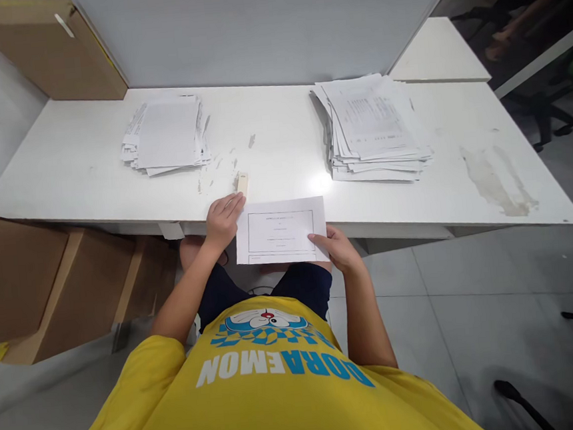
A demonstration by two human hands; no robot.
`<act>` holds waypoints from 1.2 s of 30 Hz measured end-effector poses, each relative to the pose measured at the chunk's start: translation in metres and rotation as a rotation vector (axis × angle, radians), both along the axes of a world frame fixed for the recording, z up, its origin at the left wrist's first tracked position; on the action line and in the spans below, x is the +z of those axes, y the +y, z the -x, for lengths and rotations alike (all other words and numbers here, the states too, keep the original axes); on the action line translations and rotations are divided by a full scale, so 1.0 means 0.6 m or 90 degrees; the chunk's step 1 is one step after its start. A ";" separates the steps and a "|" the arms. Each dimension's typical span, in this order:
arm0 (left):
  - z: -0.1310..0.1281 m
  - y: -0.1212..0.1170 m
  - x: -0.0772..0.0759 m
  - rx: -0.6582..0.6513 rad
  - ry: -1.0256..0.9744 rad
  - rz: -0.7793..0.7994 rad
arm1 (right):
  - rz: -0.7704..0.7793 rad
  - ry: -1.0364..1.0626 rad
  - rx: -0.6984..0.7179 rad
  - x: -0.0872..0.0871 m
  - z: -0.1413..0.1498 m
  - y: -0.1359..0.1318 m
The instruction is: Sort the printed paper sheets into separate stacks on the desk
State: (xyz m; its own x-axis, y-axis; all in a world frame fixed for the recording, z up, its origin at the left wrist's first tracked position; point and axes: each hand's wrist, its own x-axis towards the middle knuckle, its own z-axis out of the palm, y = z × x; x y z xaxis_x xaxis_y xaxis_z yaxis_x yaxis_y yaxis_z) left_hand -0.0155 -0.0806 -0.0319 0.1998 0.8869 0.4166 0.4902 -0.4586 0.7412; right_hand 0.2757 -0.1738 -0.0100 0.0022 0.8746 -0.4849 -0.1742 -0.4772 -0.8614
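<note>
My right hand [340, 249] grips the right edge of a printed white sheet of paper [277, 226], thumb on top and fingers underneath. The sheet has a framed block of text and reaches over the table's front edge, above my lap. By its upper left corner, my left hand [224, 220] is closed with its fingertips on the near end of a small cream-coloured block [243, 182]. That block rests on or just above the white table; its exact kind does not show clearly.
A loose stack of papers [171, 133] lies at the back left of the table [262, 110], and a taller stack of printed papers [374, 127] at the back right. A cardboard box [56, 51] stands in the left corner. More cardboard boxes [82, 286] sit below left.
</note>
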 end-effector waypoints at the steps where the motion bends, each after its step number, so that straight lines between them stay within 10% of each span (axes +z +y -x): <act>1: 0.001 0.000 0.002 -0.006 -0.003 0.007 | 0.003 0.003 -0.001 -0.001 0.001 0.000; 21: 0.005 0.007 -0.015 0.032 -0.050 0.012 | -0.035 -0.234 0.040 0.023 -0.047 -0.010; 27: 0.011 0.011 -0.032 0.019 -0.001 -0.036 | -0.112 -0.274 -0.278 0.052 -0.134 0.012; 36: 0.027 -0.003 -0.029 -0.029 0.012 -0.135 | -0.246 -0.103 -0.653 0.020 -0.157 0.222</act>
State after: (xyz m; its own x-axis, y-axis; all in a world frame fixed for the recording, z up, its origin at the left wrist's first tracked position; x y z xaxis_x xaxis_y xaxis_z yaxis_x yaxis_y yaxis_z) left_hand -0.0316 -0.0827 -0.0491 0.2475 0.7695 0.5887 0.4783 -0.6254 0.6165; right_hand 0.3697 -0.0403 0.0023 0.8509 0.5142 -0.1074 -0.2040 0.1350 -0.9696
